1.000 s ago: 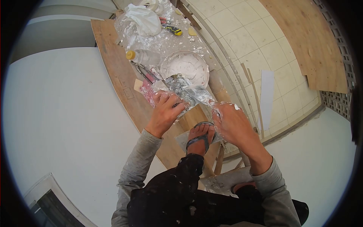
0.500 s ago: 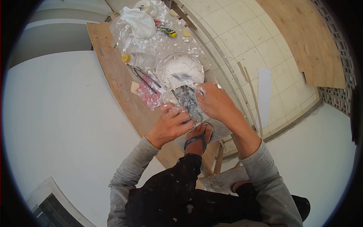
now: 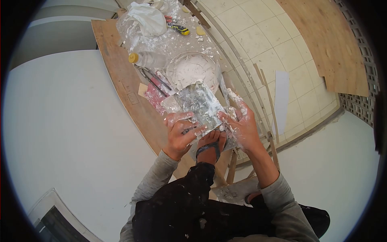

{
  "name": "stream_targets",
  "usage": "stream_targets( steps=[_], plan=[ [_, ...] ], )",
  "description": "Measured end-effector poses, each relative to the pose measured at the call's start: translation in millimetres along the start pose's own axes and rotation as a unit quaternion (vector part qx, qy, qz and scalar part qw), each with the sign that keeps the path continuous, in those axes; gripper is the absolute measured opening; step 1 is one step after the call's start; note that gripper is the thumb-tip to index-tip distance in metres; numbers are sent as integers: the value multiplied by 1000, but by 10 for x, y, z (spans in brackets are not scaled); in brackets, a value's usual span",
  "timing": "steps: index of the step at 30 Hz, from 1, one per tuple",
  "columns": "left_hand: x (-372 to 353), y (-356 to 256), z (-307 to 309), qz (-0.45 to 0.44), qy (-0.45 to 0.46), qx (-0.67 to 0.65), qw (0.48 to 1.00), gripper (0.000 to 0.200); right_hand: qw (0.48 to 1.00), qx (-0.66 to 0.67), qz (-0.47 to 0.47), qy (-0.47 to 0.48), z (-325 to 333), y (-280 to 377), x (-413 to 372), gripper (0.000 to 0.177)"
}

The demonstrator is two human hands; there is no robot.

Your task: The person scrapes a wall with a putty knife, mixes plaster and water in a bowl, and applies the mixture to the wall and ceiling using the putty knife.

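Note:
My left hand [image 3: 177, 131] grips the lower left edge of a flat metal plate [image 3: 197, 103] smeared with white and grey compound. At the plate's right edge is my right hand [image 3: 242, 127], its fingers coated in white paste. It is closed on a putty knife [image 3: 222, 86] whose blade points up and away, beside the bucket; its handle is hidden in the hand. Just beyond the plate stands a round bucket [image 3: 193, 68] of white compound. One sandalled foot [image 3: 209, 147] rests below the plate.
A bottle with a yellow cap [image 3: 151, 60], dark metal rods [image 3: 153, 80] and a red smeared piece [image 3: 155, 98] lie left of the bucket. Farther up the spattered plank are a yellow-black utility knife [image 3: 178, 29] and a white plastic bag [image 3: 147, 19]. Wooden strips [image 3: 264, 80] lie on the tiled floor.
The plate has tilted so its broad face shows. My right hand has shifted right and slightly down, and the putty knife blade has swung from across the bucket to its right side.

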State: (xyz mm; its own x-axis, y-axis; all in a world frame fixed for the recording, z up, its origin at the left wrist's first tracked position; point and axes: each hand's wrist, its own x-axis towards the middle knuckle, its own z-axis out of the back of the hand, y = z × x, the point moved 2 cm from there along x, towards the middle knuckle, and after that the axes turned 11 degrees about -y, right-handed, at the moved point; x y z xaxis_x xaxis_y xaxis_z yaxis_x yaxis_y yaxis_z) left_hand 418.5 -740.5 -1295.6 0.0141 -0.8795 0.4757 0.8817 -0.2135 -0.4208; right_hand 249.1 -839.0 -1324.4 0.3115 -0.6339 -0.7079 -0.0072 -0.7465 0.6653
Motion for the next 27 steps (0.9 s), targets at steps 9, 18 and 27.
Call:
stream_targets(
  steps=[9,18,27],
  plan=[
    [110,-138,50,501,-205,-583,606,64,987,150,42,-49,63,-160,71,53],
    [74,-2,56,516,-175,-208,813,34,861,-403,310,-19,105,164,-595,29],
    [87,2,36,452,-193,-119,863,28,869,-378,318,28,-288,-141,-551,23]
  ],
)
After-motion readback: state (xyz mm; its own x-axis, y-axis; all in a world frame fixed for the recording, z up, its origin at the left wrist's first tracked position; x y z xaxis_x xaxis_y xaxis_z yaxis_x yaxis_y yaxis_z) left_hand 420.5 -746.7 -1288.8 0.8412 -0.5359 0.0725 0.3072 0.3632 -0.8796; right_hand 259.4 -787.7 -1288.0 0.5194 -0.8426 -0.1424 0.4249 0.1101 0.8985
